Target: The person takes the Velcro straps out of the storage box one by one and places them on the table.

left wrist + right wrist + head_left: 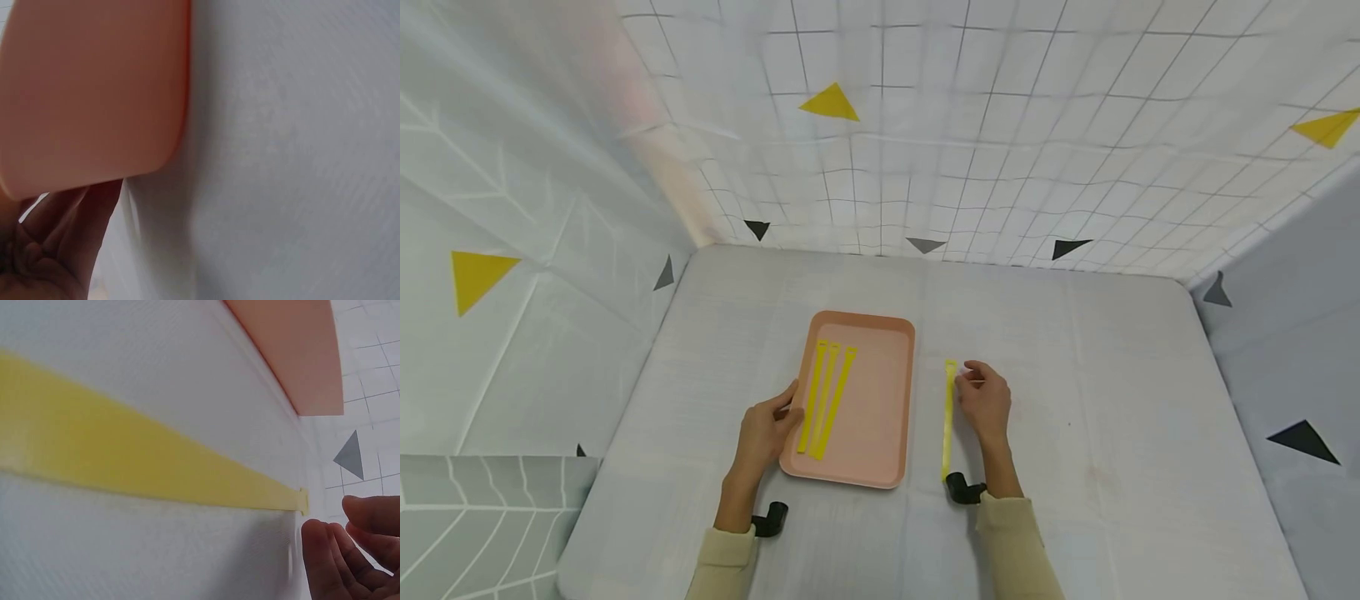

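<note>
A pink tray [876,400] lies on the covered table, its outer wall [94,94] filling the left wrist view's upper left. My left hand [760,437] grips its left edge, thumb over the rim, other fingers outside and partly hidden. Three yellow straps [825,398] with slotted heads lie side by side in the tray's left half. Right of the tray, another yellow strap [948,417] lies lengthwise on the table. Beside its slotted far end hovers my right hand [985,404], fingers loosely bent. In the right wrist view, its fingertips [315,534] are apart from the strap.
A whitish cloth covers the table [1112,375]. Hanging sheets with a grid wall [925,167] behind and panels at both sides enclose it. Black angled pieces sit at the left wrist [771,520] and the right wrist [962,490], the latter by the strap's near end.
</note>
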### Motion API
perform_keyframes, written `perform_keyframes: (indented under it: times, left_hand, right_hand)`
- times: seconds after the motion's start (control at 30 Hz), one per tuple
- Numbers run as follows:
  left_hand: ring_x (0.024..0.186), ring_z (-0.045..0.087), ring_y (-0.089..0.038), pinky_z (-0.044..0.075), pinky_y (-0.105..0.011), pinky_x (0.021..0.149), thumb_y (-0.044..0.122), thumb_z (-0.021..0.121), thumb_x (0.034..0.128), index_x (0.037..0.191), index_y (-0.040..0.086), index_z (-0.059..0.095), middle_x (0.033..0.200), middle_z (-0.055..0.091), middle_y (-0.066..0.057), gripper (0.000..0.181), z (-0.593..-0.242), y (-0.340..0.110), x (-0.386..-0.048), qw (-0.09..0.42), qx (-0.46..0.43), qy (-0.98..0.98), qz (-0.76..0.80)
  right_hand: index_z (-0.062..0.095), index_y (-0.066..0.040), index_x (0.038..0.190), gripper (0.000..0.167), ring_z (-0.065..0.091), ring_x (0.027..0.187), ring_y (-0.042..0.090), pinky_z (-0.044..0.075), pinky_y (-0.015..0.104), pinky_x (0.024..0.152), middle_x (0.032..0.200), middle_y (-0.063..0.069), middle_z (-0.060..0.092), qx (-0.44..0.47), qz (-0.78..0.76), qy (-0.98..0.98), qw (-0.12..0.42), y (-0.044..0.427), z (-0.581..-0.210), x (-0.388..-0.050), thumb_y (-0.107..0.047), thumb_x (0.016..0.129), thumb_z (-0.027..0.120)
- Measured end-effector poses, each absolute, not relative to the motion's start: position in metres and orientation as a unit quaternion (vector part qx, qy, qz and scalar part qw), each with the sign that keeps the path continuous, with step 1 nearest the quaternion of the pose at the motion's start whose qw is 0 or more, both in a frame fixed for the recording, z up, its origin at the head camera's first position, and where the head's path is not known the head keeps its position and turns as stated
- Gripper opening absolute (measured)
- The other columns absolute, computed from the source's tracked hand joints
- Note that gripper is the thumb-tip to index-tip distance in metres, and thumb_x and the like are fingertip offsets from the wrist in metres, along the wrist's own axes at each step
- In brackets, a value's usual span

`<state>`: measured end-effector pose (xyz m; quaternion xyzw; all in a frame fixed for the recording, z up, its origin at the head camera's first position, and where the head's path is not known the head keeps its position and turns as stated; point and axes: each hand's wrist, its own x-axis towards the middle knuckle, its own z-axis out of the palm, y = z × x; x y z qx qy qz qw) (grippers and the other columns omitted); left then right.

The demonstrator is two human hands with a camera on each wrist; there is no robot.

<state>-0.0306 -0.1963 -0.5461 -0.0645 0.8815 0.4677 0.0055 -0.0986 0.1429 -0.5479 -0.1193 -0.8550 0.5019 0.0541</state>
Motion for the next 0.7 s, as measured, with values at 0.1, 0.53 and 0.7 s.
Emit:
perform_keyframes:
  times: [0.1, 0.53, 0.7]
  left_hand:
    - [0.097, 0.07, -0.035, 0.058, -0.043, 0.077, 0.013, 0.071, 0.0913, 0.141, 0.01, 0.054, 0.122, 0.065, -0.021, 0.052, -0.5467, -0.1966, -0.0304, 0.004, -0.064, 0.882, 0.467]
    - [0.096, 0.07, -0.034, 0.058, -0.041, 0.075, 0.012, 0.073, 0.0901, 0.14, 0.01, 0.055, 0.121, 0.065, -0.022, 0.053, -0.5484, -0.1961, -0.0303, 0.0, -0.065, 0.882, 0.466]
    - [0.095, 0.07, -0.034, 0.058, -0.041, 0.074, 0.012, 0.073, 0.0903, 0.14, 0.01, 0.055, 0.122, 0.065, -0.022, 0.053, -0.5491, -0.1964, -0.0309, -0.002, -0.064, 0.883, 0.465]
  right_hand:
    - [0.068, 0.005, 0.116, 0.03, 0.068, 0.074, 0.023, 0.052, 0.02, 0.056, 0.095, 0.018, 0.068, -0.131, 0.535, -0.833, 0.056, 0.1436, -0.5477, -0.0992, 0.0, 0.086, 0.068]
    - [0.068, 0.006, 0.116, 0.033, 0.066, 0.088, 0.031, 0.049, 0.015, 0.06, 0.102, 0.02, 0.069, -0.141, 0.562, -0.813, 0.06, 0.1449, -0.5454, -0.0974, -0.002, 0.085, 0.072]
    - [0.067, 0.006, 0.119, 0.035, 0.064, 0.09, 0.03, 0.049, 0.016, 0.061, 0.107, 0.019, 0.068, -0.138, 0.57, -0.808, 0.053, 0.1457, -0.5423, -0.0967, -0.005, 0.086, 0.073]
